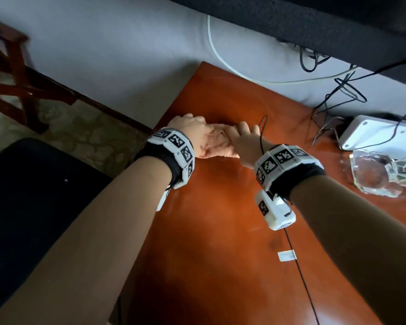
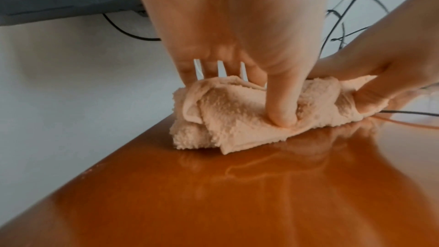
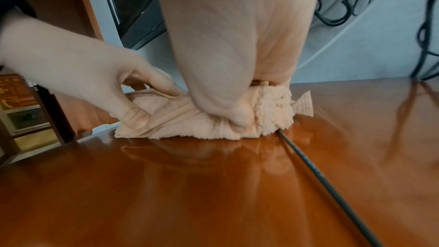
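A bunched peach towel (image 1: 220, 143) lies on the table (image 1: 209, 242), toward 12 o'clock from the table's middle in the head view and close to its left edge. Both hands are on it.

The left hand (image 1: 195, 132) covers the 9 o'clock end. In the left wrist view its thumb digs down into the near face of the towel (image 2: 225, 119), and its fingers (image 2: 185, 69) drop behind the far side. The cloth sits clamped between thumb and fingers, with a loose folded end sticking out at 8 o'clock of the thumb.

The right hand (image 1: 246, 141) takes the 3 o'clock end. In the right wrist view its thumb is curled down and nips a gather of towel (image 3: 180, 123) against the table. Its other fingers are hidden behind the cloth, so I cannot tell how they lie. A fluffy end and a small label poke out at 3 o'clock of that thumb. The two hands touch over the middle of the towel.

A thin black cable (image 1: 300, 273) runs from the towel toward 5 o'clock. A glass ashtray (image 1: 373, 174) stands at 3 o'clock of the right hand, well apart, and a white box (image 1: 380, 132) is just beyond it.
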Motion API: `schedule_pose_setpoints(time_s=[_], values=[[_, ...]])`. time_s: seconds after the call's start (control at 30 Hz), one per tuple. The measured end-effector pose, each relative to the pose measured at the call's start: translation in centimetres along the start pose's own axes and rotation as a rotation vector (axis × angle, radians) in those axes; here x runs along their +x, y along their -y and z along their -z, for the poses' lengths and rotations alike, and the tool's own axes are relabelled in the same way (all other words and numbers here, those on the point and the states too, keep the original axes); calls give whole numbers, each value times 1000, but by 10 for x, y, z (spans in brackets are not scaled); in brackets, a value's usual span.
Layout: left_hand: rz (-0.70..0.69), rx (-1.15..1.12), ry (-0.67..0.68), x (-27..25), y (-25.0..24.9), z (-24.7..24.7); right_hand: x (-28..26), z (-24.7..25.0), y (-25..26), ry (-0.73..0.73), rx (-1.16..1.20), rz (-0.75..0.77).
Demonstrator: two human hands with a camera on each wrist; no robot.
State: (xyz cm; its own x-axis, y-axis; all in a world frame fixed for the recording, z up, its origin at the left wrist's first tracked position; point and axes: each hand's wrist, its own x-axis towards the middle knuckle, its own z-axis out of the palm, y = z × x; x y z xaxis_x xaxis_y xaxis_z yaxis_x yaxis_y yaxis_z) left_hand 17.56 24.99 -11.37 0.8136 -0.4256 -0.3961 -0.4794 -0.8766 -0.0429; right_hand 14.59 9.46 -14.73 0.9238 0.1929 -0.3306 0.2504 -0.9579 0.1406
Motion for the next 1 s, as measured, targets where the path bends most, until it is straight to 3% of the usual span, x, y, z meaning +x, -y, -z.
schedule_pose_setpoints(time_s=[0.37,0.67,0.73,1.0], values=[[-140,108,-28,-10,-1,-8,-24,-9,27,-54,92,-239],[-216,157,-124,-5,8,-12,-19,-13,18,-34,113,-144],[-197,142,-149,3,11,-12,-17,-9,11,-37,104,-78],[-87,9,-135,53,17,3,0,14,-18,-37,261,-138]])
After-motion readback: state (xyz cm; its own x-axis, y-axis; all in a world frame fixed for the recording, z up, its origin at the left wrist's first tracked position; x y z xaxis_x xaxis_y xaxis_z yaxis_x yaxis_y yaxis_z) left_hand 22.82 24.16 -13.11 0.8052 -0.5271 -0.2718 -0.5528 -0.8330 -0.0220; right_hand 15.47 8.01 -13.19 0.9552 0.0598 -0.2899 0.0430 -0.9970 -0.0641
